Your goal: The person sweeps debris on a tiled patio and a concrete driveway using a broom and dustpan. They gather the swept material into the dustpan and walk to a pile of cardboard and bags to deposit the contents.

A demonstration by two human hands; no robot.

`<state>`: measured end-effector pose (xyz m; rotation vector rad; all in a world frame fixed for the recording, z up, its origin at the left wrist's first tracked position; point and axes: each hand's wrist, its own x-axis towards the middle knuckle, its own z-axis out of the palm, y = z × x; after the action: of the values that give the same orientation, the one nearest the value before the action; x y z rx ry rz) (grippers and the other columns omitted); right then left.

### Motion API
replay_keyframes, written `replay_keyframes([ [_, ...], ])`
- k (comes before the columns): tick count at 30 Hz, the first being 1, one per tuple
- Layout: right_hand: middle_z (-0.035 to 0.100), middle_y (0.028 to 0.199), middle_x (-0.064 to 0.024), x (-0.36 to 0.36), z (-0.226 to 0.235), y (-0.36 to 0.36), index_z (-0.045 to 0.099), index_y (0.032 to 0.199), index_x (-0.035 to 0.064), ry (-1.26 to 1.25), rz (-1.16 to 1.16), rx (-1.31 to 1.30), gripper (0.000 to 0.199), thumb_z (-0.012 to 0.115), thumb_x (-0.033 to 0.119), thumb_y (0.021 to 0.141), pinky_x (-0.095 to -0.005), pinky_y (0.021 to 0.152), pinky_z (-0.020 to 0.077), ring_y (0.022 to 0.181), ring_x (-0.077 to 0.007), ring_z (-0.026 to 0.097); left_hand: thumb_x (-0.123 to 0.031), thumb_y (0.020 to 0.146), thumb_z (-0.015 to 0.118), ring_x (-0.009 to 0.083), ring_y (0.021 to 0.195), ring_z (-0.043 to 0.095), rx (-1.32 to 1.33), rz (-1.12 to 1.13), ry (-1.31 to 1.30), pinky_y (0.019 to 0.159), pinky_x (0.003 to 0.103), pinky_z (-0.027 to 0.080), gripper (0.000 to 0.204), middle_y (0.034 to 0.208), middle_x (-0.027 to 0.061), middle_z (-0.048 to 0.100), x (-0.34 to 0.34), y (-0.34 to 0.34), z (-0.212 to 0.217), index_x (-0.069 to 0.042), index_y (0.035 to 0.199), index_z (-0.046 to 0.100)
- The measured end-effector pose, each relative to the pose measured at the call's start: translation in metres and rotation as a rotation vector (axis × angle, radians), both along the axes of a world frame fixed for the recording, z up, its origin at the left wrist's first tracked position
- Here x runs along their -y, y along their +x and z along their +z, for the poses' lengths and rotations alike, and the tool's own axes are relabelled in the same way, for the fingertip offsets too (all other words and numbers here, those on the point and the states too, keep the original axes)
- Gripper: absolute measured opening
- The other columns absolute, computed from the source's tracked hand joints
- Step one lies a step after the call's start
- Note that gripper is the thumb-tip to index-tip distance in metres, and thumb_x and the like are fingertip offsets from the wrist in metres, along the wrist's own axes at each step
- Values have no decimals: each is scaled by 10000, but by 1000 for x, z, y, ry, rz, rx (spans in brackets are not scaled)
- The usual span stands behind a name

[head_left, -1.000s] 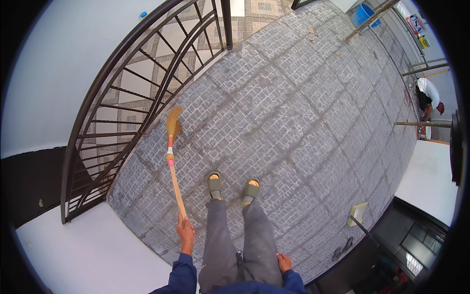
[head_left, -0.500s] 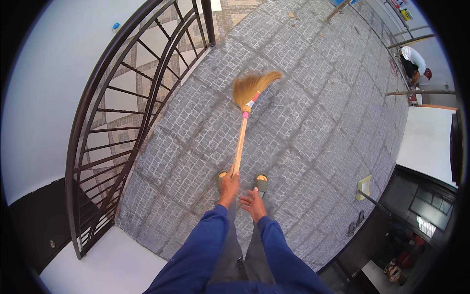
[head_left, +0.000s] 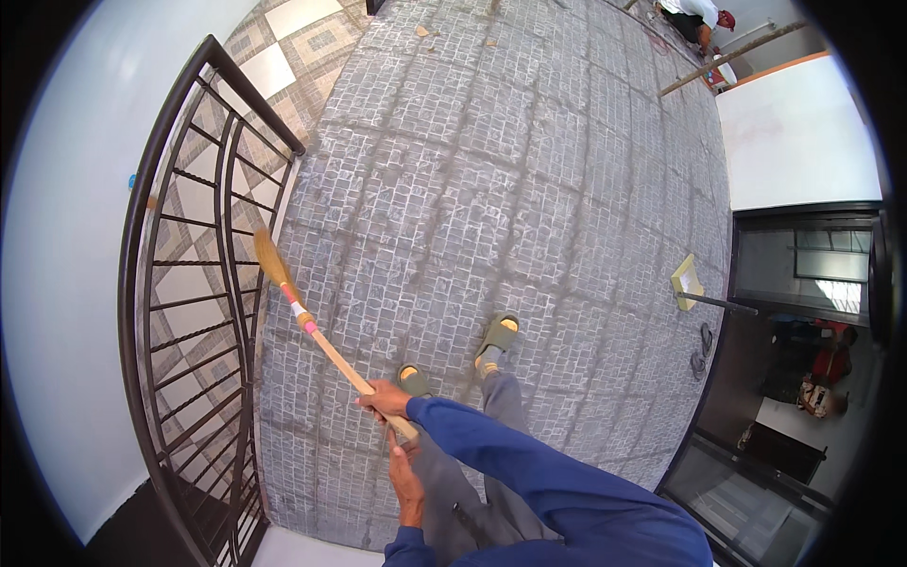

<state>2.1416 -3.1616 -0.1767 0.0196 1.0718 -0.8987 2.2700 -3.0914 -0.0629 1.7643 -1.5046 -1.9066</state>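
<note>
My right hand point(head_left: 385, 400) grips the wooden handle of a soft grass broom point(head_left: 350, 369), near its top end. The broom slants up and left from me, its tan bristles point(head_left: 271, 257) down by the foot of the dark metal railing. Pink and white bands circle the broom's neck. My left hand point(head_left: 407, 482) is just below the handle's end, fingers stretched toward it and not wrapped round it; whether a fingertip touches the wood I cannot tell. Both sleeves are blue, and my right arm reaches across my body.
The dark railing point(head_left: 137, 283) runs along the left, with patterned tiles point(head_left: 265, 71) behind it. Grey paving point(head_left: 567, 236) spreads ahead. A yellowish dustpan point(head_left: 687, 276) with a dark handle stands at right, near dark slippers point(head_left: 701, 350). Another person point(head_left: 694, 17) bends over at the far right.
The broom has passed from my left hand to my right. Its head has swung left to the railing. My view has turned, and my right foot stands farther forward than the left.
</note>
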Motion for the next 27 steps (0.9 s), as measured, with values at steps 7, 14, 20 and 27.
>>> replay_keyframes([
  [7, 499, 675, -17, -45, -32, -134, 446, 1253, 63, 72, -408, 323, 420, 623, 117, 876, -262, 406, 424, 482, -90, 474, -296, 993, 419, 187, 782, 622, 339, -109, 4, 684, 301, 478, 404, 899, 122, 638, -64, 39, -15, 33, 1161, 582],
  [14, 484, 727, -19, -275, 15, -341, 166, 1504, 216, 416, -761, 16, 715, 557, 123, 912, -243, 426, 393, 506, -85, 425, -330, 980, 458, 149, 765, 623, 497, -33, 167, 653, 275, 483, 382, 877, 94, 644, -69, -2, -16, 4, 1075, 618],
  [20, 470, 688, -6, -308, 55, -342, 145, 1515, 214, 363, -680, -211, 759, 557, 96, 888, -255, 402, 428, 473, -84, 452, -370, 972, 475, 140, 776, 624, 402, -116, 167, 665, 276, 493, 394, 907, 77, 649, -64, -95, -14, -25, 1103, 610],
  [27, 486, 627, -2, -281, 72, -264, 232, 1499, 195, 185, -514, 164, 754, 612, 83, 857, -265, 366, 404, 425, -86, 453, -331, 957, 528, 145, 762, 635, 466, -336, 286, 661, 268, 487, 356, 886, 77, 659, -68, -160, -18, -10, 1081, 620],
])
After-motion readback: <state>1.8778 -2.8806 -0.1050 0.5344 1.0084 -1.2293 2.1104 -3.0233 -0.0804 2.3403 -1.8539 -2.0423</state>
